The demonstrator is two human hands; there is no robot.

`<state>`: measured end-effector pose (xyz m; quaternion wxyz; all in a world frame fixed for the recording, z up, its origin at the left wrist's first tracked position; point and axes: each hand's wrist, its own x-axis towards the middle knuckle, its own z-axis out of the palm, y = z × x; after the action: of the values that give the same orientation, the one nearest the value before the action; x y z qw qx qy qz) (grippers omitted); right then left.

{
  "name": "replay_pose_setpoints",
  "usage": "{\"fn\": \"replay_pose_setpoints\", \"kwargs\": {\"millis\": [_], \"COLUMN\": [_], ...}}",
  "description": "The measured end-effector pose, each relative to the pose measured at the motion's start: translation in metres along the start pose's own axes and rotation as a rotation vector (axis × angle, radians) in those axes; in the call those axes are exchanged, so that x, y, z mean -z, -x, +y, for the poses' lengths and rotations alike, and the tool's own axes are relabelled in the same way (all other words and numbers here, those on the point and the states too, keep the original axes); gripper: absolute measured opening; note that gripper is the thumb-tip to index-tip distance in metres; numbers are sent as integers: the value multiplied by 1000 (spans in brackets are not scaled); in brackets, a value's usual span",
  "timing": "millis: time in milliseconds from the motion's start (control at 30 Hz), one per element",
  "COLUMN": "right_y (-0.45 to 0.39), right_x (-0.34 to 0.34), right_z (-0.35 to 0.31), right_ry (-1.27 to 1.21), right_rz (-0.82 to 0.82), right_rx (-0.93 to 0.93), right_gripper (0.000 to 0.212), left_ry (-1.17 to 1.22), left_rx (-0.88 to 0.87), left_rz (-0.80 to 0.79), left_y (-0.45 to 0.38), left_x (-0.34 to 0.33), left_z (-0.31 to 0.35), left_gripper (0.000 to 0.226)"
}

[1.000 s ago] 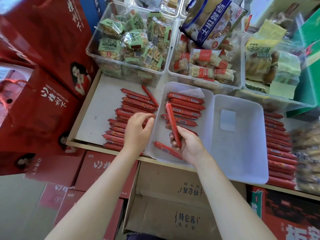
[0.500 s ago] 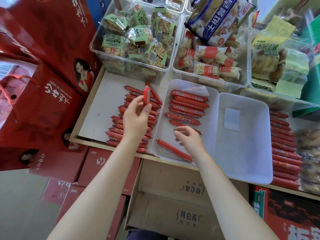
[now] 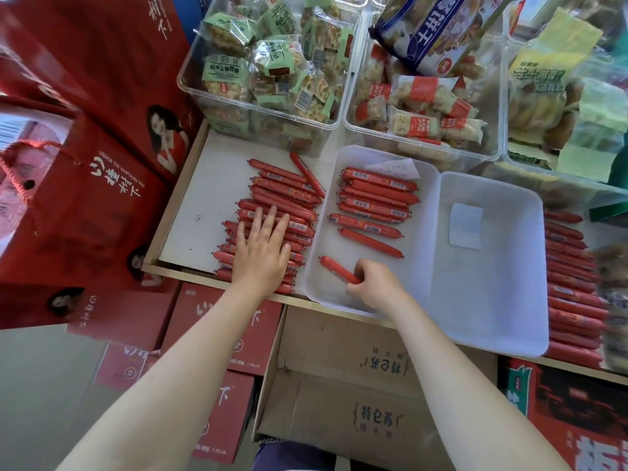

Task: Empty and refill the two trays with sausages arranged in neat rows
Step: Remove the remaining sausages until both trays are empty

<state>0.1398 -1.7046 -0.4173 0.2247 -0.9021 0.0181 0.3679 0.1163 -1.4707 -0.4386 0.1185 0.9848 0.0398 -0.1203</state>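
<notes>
right tray (image 3: 492,266) lies bare and open; snack bins (image 3: 265,96) wall the far edge.

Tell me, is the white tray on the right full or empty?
Empty of sausages. The right tray shows bare white bottom with only a small white paper slip lying in it. The sausages lie in the left tray.

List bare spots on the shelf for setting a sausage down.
Free: right tray, bare but for a paper slip; white shelf left of the loose pile; left tray's near end around the right hand. Crowded: the pile under the left hand, the left tray's far rows.
</notes>
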Motion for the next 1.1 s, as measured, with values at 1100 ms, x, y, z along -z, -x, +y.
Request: {"fn": "replay_pose_setpoints", "kwargs": {"millis": [1100], "right_y": [74], "right_x": [174], "right_z": [277], "right_ry": [205], "right_rz": [864], "right_rx": [-241], "right_gripper": [34], "left_ry": [-34], "left_rx": [-315], "left_rz": [-99], "left_y": [87], "left_x": [-74], "left_z": [326], "left_gripper": [79]}}
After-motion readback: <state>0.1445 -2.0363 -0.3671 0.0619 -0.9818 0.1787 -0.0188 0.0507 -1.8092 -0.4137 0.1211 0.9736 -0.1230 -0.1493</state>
